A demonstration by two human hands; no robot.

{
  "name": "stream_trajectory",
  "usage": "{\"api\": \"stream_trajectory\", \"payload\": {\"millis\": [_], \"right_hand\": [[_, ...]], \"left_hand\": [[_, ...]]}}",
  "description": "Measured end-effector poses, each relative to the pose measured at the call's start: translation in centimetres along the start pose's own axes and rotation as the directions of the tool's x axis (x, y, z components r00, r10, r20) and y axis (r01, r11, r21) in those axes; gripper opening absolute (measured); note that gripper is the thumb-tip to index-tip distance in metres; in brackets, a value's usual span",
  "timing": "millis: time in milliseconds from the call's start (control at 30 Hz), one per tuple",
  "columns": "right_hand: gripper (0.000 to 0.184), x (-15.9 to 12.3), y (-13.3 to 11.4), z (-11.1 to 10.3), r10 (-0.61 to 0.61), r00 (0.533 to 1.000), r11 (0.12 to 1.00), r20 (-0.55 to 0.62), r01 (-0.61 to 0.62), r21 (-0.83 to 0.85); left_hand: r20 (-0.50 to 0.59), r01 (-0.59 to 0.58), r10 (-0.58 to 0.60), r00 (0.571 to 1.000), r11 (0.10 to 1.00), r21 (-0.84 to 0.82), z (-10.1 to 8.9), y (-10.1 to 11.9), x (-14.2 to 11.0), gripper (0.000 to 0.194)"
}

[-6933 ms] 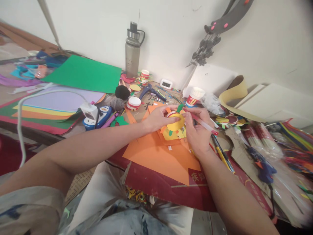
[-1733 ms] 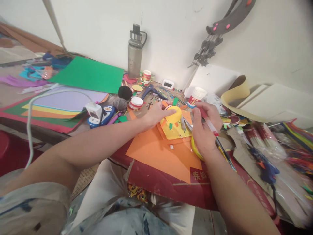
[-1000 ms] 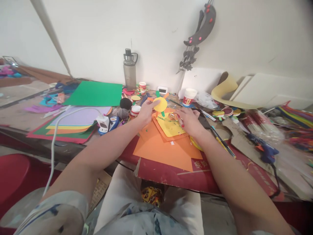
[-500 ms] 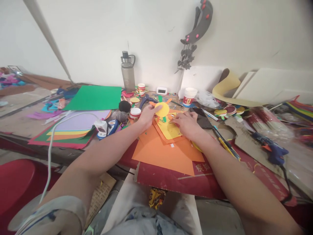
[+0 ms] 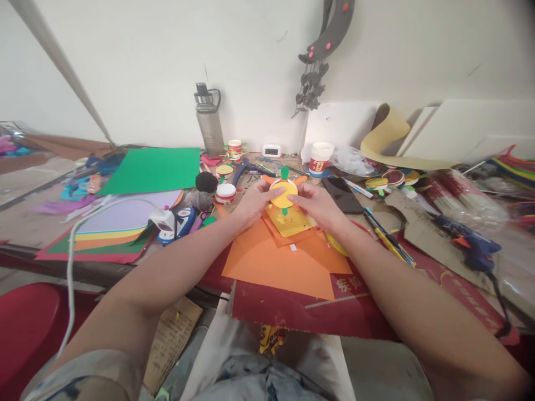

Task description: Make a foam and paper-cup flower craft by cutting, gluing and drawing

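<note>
One yellow disc (image 5: pixel 284 195) is held over the yellow sheet (image 5: pixel 289 224), clamped at opposite sides between the left hand (image 5: pixel 256 201) and the right hand (image 5: pixel 315 201); light, even pressure should spare its green tabs (image 5: pixel 285 172). The round face, without clear long axis, tilts up toward the wearer, those tabs pointing near and far

Your table (image 5: pixel 25 220) carries a bottle (image 5: pixel 210 129), a clock (image 5: pixel 271 150) and stacked cups (image 5: pixel 320 161) along the back, near the wall. On your left, a pile of coloured sheets (image 5: pixel 121 223) lies just beside a blue power strip (image 5: pixel 186 218). Before you, a red board (image 5: pixel 288 309) juts past the front edge; a cardboard strip (image 5: pixel 412 220) lies to your right.
</note>
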State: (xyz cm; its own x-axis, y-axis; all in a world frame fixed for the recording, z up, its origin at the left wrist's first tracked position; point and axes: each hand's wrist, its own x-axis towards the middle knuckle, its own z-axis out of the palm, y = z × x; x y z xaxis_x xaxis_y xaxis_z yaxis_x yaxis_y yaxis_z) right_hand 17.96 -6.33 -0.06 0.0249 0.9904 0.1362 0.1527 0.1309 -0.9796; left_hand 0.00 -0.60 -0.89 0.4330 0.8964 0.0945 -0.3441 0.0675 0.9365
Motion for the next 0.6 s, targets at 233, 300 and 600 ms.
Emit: {"api": "stream_trajectory", "payload": {"millis": [233,300,600], "right_hand": [[0.052,-0.4,-0.3,0.5,0.023,0.998,0.995,-0.064,-0.017,0.094],[0.053,-0.3,-0.1,0.5,0.021,0.997,0.995,-0.070,-0.013,0.104],[0.030,0.1,-0.2,-0.8,0.063,0.984,0.998,-0.169,-0.067,-0.020]], "left_hand": [[0.051,0.025,-0.026,0.998,0.999,0.023,-0.2,-0.8,-0.2,0.054],[0.052,0.010,-0.012,0.999,1.000,0.027,-0.3,-0.9,-0.1,0.054],[-0.055,0.001,0.000,0.998,1.000,0.016,0.0,-0.6,0.0,0.046]]}}
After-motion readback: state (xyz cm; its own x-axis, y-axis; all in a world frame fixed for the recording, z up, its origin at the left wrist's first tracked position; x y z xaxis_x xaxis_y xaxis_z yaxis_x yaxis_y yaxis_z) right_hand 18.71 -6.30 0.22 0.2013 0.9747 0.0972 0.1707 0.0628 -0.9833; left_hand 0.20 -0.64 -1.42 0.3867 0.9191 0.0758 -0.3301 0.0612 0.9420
